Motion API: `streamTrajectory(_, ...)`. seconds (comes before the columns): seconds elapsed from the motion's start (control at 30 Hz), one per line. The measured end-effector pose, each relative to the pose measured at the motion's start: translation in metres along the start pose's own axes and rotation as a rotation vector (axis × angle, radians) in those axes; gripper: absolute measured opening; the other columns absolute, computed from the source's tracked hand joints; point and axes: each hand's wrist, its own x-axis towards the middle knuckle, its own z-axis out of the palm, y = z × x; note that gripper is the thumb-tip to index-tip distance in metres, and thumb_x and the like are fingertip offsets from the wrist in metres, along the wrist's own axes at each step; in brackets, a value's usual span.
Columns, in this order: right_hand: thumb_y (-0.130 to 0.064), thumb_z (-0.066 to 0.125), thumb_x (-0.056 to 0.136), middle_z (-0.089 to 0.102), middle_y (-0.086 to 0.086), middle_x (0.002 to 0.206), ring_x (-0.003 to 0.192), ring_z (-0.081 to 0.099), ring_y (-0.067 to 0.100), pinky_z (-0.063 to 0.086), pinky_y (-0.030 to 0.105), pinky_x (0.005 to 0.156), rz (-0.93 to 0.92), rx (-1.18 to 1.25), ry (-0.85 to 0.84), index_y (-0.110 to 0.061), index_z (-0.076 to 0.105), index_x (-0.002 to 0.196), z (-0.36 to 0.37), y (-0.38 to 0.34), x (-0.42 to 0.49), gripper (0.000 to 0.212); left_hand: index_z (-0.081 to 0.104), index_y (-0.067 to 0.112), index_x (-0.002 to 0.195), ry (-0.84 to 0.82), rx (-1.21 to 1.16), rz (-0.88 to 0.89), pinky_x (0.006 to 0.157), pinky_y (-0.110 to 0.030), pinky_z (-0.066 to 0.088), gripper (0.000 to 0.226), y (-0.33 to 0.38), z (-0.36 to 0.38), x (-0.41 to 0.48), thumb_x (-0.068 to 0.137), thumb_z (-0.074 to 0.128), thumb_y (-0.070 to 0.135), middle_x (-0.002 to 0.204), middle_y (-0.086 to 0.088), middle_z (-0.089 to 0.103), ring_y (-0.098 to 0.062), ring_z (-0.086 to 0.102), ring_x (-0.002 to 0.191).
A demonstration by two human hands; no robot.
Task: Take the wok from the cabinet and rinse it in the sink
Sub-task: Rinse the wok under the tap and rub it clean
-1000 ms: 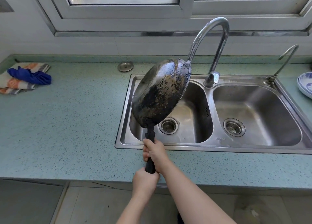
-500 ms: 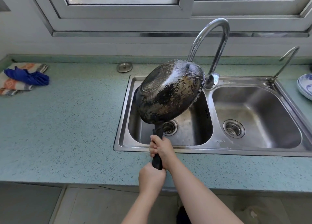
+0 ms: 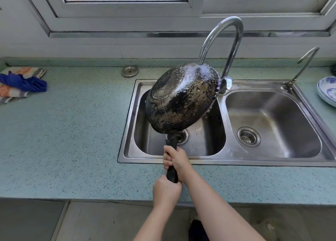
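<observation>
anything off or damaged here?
The wok is held bottom-up over the left sink basin; its underside looks patchy, black coating flaked or burnt. Water from the tap splashes off its far rim. A loose drain plug sits on the counter.

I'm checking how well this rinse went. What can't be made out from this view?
- Inside of the wok: faces away, only its underside shows.
- Left basin of the sink: largely covered by the wok.
- Handle end: wrapped by the left hand, below the right hand.
- Blue-patterned dish: cut off by the right edge.
</observation>
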Motion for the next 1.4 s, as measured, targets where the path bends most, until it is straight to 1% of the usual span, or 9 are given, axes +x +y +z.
streamTrajectory(0.17,-0.009,0.045,0.091,0.031,-0.009,0.037,0.029,0.027,0.003,0.029,0.014,0.035,0.004,-0.019,-0.015,-0.017,0.035,0.065,-0.005,-0.003,-0.002,0.029,0.052,0.01,0.068,-0.018,-0.02,-0.041,0.057,-0.028,0.036,0.014,0.002,0.005,-0.001,0.079,0.055,0.018,0.073,-0.013,0.062,-0.036,0.06,0.078)
streamTrajectory(0.33,-0.009,0.047,0.092,0.036,-0.006,0.04,0.031,0.032,0.006,0.031,0.018,0.037,-0.015,-0.049,-0.007,-0.015,0.038,0.065,-0.009,-0.003,-0.003,0.029,0.046,0.015,0.058,-0.023,-0.029,-0.036,0.053,-0.028,0.033,0.024,0.006,0.006,-0.006,0.079,0.056,0.015,0.058,-0.002,0.05,-0.029,0.049,0.064)
streamTrajectory(0.43,-0.007,0.049,0.09,0.042,-0.001,0.047,0.034,0.037,0.008,0.033,0.019,0.039,-0.025,-0.091,0.029,-0.013,0.041,0.065,-0.01,-0.003,-0.005,0.027,0.049,0.012,0.064,-0.011,-0.034,-0.056,0.057,-0.028,0.036,0.017,0.006,0.006,-0.008,0.079,0.056,0.016,0.066,-0.006,0.055,-0.029,0.052,0.068)
streamTrajectory(0.57,-0.002,0.05,0.082,0.042,0.003,0.056,0.043,0.039,0.014,0.035,0.022,0.042,-0.074,-0.317,0.201,-0.013,0.041,0.064,-0.004,-0.002,-0.003,0.023,0.056,0.008,0.075,0.001,-0.009,-0.05,0.061,-0.029,0.038,0.014,0.008,0.006,-0.009,0.083,0.052,0.018,0.082,-0.016,0.065,-0.03,0.055,0.072)
streamTrajectory(0.67,-0.013,0.054,0.078,0.044,0.0,0.057,0.056,0.047,0.022,0.039,0.028,0.055,-0.145,-0.561,0.329,-0.02,0.038,0.061,0.001,0.001,0.002,0.025,0.063,-0.001,0.087,0.018,0.012,-0.039,0.065,-0.032,0.042,0.022,0.008,0.007,-0.009,0.086,0.049,0.016,0.097,-0.023,0.069,-0.037,0.063,0.089)
streamTrajectory(0.77,-0.02,0.056,0.08,0.048,0.0,0.06,0.066,0.05,0.024,0.04,0.031,0.062,-0.162,-0.599,0.35,-0.022,0.04,0.062,0.003,0.004,0.002,0.024,0.062,0.001,0.084,0.003,0.013,-0.041,0.073,-0.038,0.051,0.02,0.007,0.007,-0.01,0.085,0.049,0.016,0.097,-0.023,0.07,-0.037,0.064,0.093)
streamTrajectory(1.03,-0.013,0.053,0.084,0.043,0.001,0.053,0.044,0.041,0.017,0.037,0.025,0.045,-0.188,-0.528,0.33,-0.018,0.041,0.059,-0.001,0.004,0.001,0.028,0.055,0.009,0.077,0.007,0.023,-0.045,0.065,-0.031,0.042,0.015,0.007,0.006,-0.013,0.084,0.052,0.022,0.096,-0.02,0.07,-0.036,0.064,0.092)
streamTrajectory(1.2,-0.008,0.051,0.083,0.039,0.004,0.048,0.037,0.037,0.015,0.035,0.025,0.041,-0.19,-0.468,0.319,-0.013,0.039,0.059,-0.002,0.004,-0.002,0.027,0.062,0.002,0.084,-0.008,0.035,-0.027,0.063,-0.028,0.039,0.019,0.007,0.006,-0.014,0.084,0.05,0.017,0.094,-0.021,0.069,-0.035,0.062,0.085)
streamTrajectory(1.4,-0.007,0.05,0.082,0.039,0.004,0.048,0.038,0.036,0.016,0.035,0.025,0.042,-0.177,-0.441,0.303,-0.013,0.039,0.059,-0.003,0.003,-0.002,0.027,0.054,0.008,0.074,-0.001,0.037,-0.031,0.062,-0.027,0.038,0.014,0.01,0.005,-0.017,0.084,0.051,0.017,0.093,-0.02,0.069,-0.032,0.057,0.076)
